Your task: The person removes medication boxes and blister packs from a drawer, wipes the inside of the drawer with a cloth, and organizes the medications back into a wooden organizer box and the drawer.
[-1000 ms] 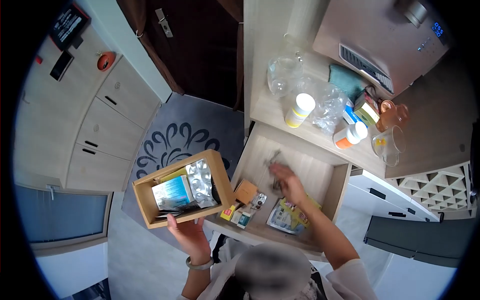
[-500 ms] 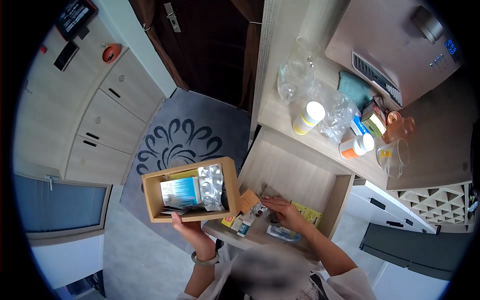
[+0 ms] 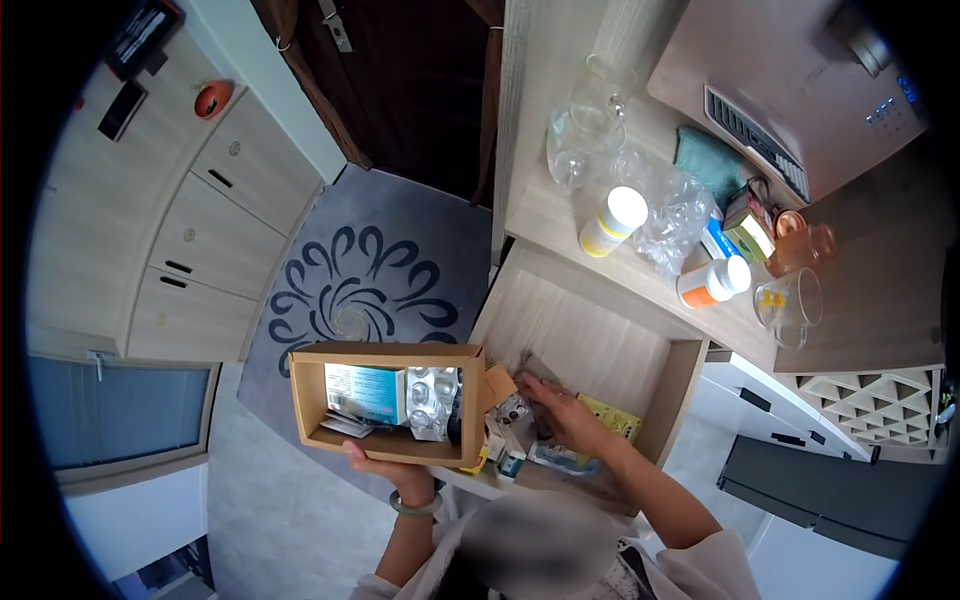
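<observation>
My left hand [image 3: 398,474] grips a brown cardboard box [image 3: 385,449] from below, holding it beside the open drawer. Inside the box lie a white-and-blue medicine box [image 3: 365,393], a silver blister pack [image 3: 433,402] and some folded paper. Reaching into the drawer [image 3: 600,310], my right hand [image 3: 568,415] has its fingers stretched out over a pile of small packets, touching them. Around it are an orange-brown carton [image 3: 498,386], a foil blister pack [image 3: 512,409], a yellow-green packet [image 3: 611,417] and a blue-white packet [image 3: 562,458].
On the counter above the drawer stand two white pill bottles [image 3: 613,222], clear glass vessels [image 3: 588,125], a crumpled plastic bag [image 3: 668,215], a teal cloth [image 3: 710,165] and a glass mug [image 3: 789,305]. A pink appliance [image 3: 745,85] is behind them. A patterned mat [image 3: 375,290] lies on the floor.
The cardboard box has come lower and levelled out, its near side closer to the drawer edge. My right hand has shifted slightly among the packets. The whole view has tilted a little.
</observation>
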Action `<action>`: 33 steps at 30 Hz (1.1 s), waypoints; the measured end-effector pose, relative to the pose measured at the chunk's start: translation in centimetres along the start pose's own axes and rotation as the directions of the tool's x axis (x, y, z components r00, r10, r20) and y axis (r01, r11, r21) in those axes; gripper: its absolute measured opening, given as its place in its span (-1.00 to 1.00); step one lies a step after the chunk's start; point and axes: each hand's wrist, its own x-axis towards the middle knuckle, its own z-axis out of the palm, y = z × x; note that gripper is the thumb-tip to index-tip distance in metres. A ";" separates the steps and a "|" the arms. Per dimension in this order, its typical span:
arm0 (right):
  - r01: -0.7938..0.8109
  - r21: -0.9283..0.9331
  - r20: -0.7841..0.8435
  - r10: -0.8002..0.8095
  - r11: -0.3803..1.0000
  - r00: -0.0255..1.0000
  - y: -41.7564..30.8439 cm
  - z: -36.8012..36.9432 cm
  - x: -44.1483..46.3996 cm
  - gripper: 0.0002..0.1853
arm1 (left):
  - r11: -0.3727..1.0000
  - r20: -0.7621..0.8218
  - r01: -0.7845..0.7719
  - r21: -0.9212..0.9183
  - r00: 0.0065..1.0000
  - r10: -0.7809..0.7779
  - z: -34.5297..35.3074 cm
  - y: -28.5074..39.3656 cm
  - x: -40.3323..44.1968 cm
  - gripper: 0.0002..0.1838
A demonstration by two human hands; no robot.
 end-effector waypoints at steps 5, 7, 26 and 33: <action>-0.096 0.093 0.060 0.091 0.991 0.994 -1.4 -4.0 2.4 -0.09 | 0.998 -0.044 -0.021 -0.057 0.999 0.019 0.6 0.4 -0.2 -0.23; -0.007 -0.108 -0.095 -0.004 0.994 0.996 -3.3 -4.1 4.1 -0.19 | 0.999 -0.076 -0.011 -0.039 0.997 0.008 1.2 0.8 -0.1 -0.24; -0.176 -0.391 -0.428 -0.009 0.903 0.904 -2.9 -0.5 -0.4 -0.49 | 0.998 -0.125 -0.060 0.014 0.990 0.061 1.7 0.7 -0.3 -0.21; -0.236 -0.207 -0.711 0.020 0.949 0.703 0.3 -3.3 7.9 -0.58 | 0.996 -0.109 -0.078 -0.041 0.991 0.073 1.2 0.5 0.0 -0.24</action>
